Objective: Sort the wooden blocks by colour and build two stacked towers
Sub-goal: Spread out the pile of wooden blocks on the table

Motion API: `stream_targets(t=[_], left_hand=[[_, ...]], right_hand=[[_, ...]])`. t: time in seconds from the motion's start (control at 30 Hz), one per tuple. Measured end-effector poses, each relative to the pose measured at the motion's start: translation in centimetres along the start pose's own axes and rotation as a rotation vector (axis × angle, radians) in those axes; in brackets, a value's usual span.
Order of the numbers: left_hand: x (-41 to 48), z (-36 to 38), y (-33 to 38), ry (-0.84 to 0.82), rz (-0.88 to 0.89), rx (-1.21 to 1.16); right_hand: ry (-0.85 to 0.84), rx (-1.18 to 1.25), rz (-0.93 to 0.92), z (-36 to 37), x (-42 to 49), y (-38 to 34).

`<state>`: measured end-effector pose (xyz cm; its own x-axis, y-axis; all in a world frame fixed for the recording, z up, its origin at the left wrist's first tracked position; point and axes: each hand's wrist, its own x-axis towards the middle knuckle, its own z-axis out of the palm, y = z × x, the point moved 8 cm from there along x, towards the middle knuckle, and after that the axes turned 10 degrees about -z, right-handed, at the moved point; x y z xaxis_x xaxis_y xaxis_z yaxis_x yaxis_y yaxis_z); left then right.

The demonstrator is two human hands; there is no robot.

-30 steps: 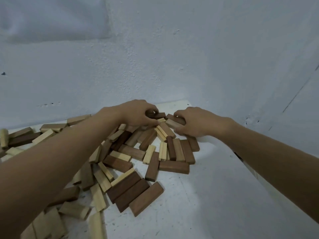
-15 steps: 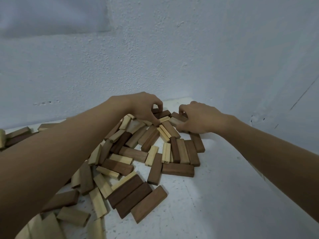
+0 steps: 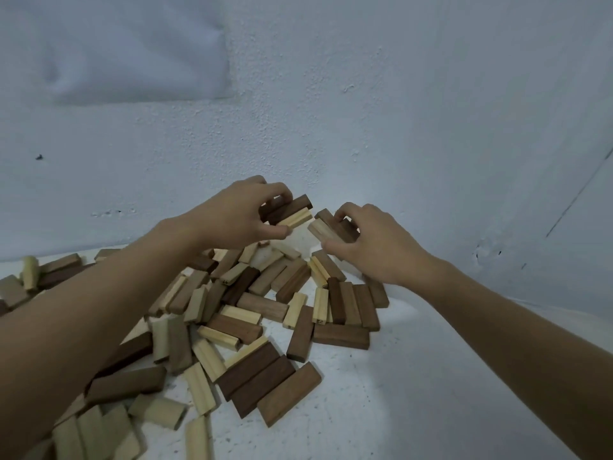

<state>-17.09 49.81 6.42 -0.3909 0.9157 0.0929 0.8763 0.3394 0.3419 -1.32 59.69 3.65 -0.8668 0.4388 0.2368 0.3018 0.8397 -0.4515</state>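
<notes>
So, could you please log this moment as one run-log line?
left hand grips dark and light blocks above pile | right hand grips mixed blocks | pile unsorted on table | towers: none visible

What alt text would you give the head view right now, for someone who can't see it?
The left hand grips dark and pale blocks together and the right hand grips a similar mixed bunch, at the far end of an unsorted heap of wooden blocks. The heap lies on a white table by a white wall.
</notes>
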Motion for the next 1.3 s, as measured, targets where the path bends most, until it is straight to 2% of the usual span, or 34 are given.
stream_targets(t=[0.1, 0.23, 0.4, 0.6, 0.77, 0.87, 0.97, 1.07, 1.3], left_hand=[[-3.9, -2.7, -2.0, 0.057, -0.058, 0.020], [-9.5, -4.1, -5.2, -0.004, -0.153, 0.090], [-15.8, -2.1, -8.0, -0.134, -0.205, 0.219], [-19.4, -0.7, -10.0, -0.139, -0.240, 0.175], [-18.9, -1.2, -10.2, -0.178, -0.248, 0.098], [-16.8, -2.5, -11.0, -0.095, -0.243, 0.052], [-13.7, -3.1, -12.8, -0.011, -0.271, 0.050], [-10.6, -2.4, -14.1, -0.065, -0.286, 0.070], [-5.6, -1.0, -15.1, -0.235, -0.304, 0.248]], right_hand=[[0.028, 0.019, -0.087, 0.1, -0.5, -3.5], [-0.025, -0.003, -0.220, 1.7, -1.3, -8.9], [-0.133, -0.134, -0.368, 5.1, -2.7, -13.6], [-0.251, -0.267, -0.442, 7.7, -3.6, -15.1], [-0.283, -0.213, -0.382, 6.8, -2.5, -14.9], [-0.224, -0.127, -0.364, 5.9, -0.1, -14.3], [-0.237, -0.063, -0.370, 6.3, 3.3, -12.8], [-0.267, -0.100, -0.369, 7.1, 6.6, -10.7], [-0.561, -0.236, -0.449, 10.2, 10.0, -9.2]])
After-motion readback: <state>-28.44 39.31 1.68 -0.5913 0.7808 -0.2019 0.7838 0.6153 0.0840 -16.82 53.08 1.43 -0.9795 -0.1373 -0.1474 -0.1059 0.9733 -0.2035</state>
